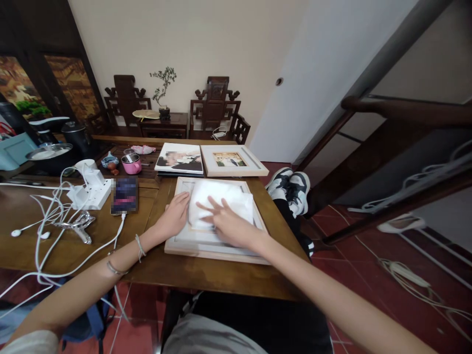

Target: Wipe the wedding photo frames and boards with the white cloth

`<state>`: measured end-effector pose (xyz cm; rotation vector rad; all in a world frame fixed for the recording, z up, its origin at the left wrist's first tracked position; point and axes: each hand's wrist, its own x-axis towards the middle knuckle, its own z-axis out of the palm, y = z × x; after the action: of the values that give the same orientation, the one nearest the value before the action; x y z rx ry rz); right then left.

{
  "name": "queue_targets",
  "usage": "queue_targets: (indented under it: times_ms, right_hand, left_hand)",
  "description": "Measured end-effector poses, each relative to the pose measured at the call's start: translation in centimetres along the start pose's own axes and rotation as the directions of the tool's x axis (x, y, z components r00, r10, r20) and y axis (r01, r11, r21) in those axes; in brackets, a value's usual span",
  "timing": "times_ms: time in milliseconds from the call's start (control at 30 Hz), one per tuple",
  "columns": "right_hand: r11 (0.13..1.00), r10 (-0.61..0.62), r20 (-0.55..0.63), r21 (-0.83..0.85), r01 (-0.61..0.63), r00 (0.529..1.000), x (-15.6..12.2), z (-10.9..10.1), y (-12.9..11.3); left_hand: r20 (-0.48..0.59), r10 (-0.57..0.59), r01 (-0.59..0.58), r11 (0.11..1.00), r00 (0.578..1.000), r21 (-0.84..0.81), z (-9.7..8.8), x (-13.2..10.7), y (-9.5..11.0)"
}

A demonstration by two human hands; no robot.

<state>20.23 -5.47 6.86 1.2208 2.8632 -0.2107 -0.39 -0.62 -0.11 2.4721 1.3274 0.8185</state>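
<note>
A light wooden picture frame (217, 255) lies flat on the table in front of me. A thin white sheet (241, 205), perhaps tissue or soft wrap, covers much of its middle. My right hand (227, 223) presses on that sheet with its fingers spread. At the frame's left side rests my left hand (177, 212), fingers together and bent over the frame, their tips beside the sheet's left edge. Whether those tips also pinch the sheet is hard to see. The picture under the sheet is mostly hidden.
Behind lie another framed picture (254, 162) and a stack with a photo on top (179, 160). To the left are a phone (124, 195), a white power strip (98, 193), tangled cables, a pink cup (132, 164) and a pot (49, 153). A person's shoes (297, 189) show beyond the table's right edge.
</note>
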Motion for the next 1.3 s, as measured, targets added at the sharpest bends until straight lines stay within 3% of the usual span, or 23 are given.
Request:
queue_targets:
  times_ms: [133, 267, 367, 533, 633, 700, 767, 900, 1067, 1200, 1300]
  right_hand:
    - [0.972, -0.115, 0.108, 0.216, 0.09, 0.987, -5.2, -1.7, -4.7]
    - [0.951, -0.159, 0.088, 0.283, 0.128, 0.983, -6.9, -1.9, -5.7]
    - [0.98, -0.084, 0.0, 0.183, 0.083, 0.996, -4.7, -0.3, -3.9]
    - [0.995, 0.037, -0.122, -0.082, -0.047, 0.992, 2.4, 1.1, 0.1]
    - [0.989, 0.062, -0.122, -0.127, -0.078, 0.991, 5.2, 0.5, 0.4]
    - [0.991, 0.061, -0.093, -0.117, -0.071, 0.994, 5.4, 0.1, -0.5]
    - [0.996, 0.018, -0.047, -0.084, -0.022, 0.999, 4.2, -0.1, -1.8]
    - [0.995, -0.1, 0.01, 0.006, 0.1, 0.995, -0.8, -0.1, -4.1]
    - [0.998, -0.011, 0.121, 0.068, 0.003, 0.993, -6.3, -1.5, -3.1]
    - [0.991, 0.047, 0.172, 0.112, -0.067, 0.984, -7.3, -2.5, -2.7]
    - [0.988, -0.042, 0.126, 0.15, 0.023, 0.991, -5.9, -2.1, -4.4]
  left_hand:
    - [0.001, -0.012, 0.012, 1.0, 1.0, -0.019, 0.1, -0.1, -0.1]
    - [0.021, -0.02, 0.02, 0.999, 1.0, -0.039, 0.0, -0.1, 0.0]
    - [0.019, -0.027, 0.028, 0.998, 0.999, -0.063, -0.2, -0.1, 0.2]
    - [-0.059, -0.016, 0.006, 0.986, 0.998, -0.165, -1.1, 0.0, 1.0]
    - [-0.093, -0.035, 0.014, 0.976, 0.995, -0.218, -1.5, -0.1, 1.5]
    - [-0.108, -0.06, 0.031, 0.967, 0.992, -0.253, -1.7, -0.2, 1.7]
    - [-0.126, -0.089, 0.049, 0.957, 0.988, -0.287, -1.7, -0.3, 1.8]
    - [-0.149, -0.127, 0.078, 0.951, 0.981, -0.3, -1.4, -0.2, 1.6]
    - [-0.062, -0.067, 0.059, 0.991, 0.996, -0.122, -0.7, -0.1, 0.7]
    - [-0.055, -0.06, 0.057, 0.996, 0.997, -0.066, 0.0, -0.1, 0.0]
    - [-0.066, -0.055, 0.051, 0.997, 0.996, -0.061, 0.1, -0.1, -0.3]
